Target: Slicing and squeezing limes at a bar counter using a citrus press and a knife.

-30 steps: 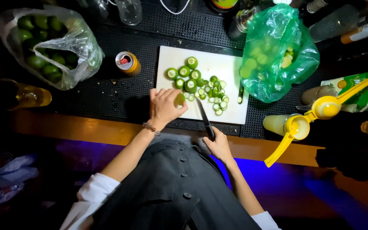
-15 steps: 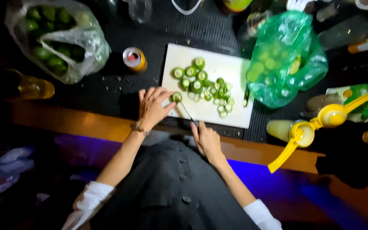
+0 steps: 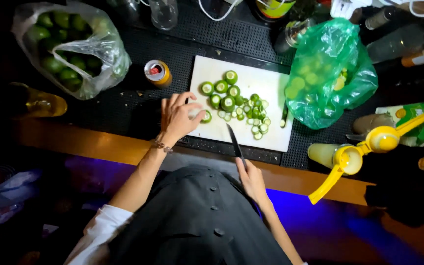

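Head view: left hand (image 3: 177,117) half hides a lime (image 3: 206,117) on the board.

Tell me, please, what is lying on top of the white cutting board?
On the white cutting board lie trimmed limes and small cut-off ends. The left hand holds one lime piece; its fingers cover most of it. The knife tip rests over the board's near edge.
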